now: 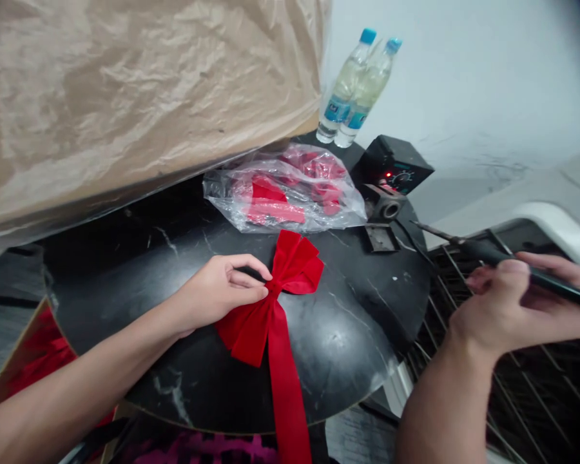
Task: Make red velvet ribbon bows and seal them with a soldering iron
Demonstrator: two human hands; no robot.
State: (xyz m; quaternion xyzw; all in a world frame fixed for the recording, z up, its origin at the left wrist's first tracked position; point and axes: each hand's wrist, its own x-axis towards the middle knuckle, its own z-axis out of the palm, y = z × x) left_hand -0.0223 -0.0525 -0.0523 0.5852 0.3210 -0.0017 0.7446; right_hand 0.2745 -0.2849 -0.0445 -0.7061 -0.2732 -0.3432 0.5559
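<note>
Running from 7 o'clock to 1 o'clock, the long axis of the red bow (276,301) lay slantwise on the round black table (357,316), with one set of loops fanned toward 1 o'clock and a wider set toward 7. Its ribbon tail (286,374) pointed between 5 and 6 o'clock, and ran out over the table's near edge. The knot (273,287) sat directly at the 3 o'clock side of the left hand's (222,287) fingertips, touching them; the thumb and index finger were drawn narrow on it, with the loops spreading beyond them to either side

Well apart, toward 3 o'clock, the right hand (507,303) had its fingers closed round the dark handle of a pen-like iron (493,254), whose thin metal tip aimed at about 10 o'clock. Just past the bow, at 12 o'clock, lay a clear plastic bag (290,190) of red pieces. A black control box (394,164) with a lit red light stood between 1 and 2 o'clock, and two bottles (355,90) stood at 1 o'clock
</note>
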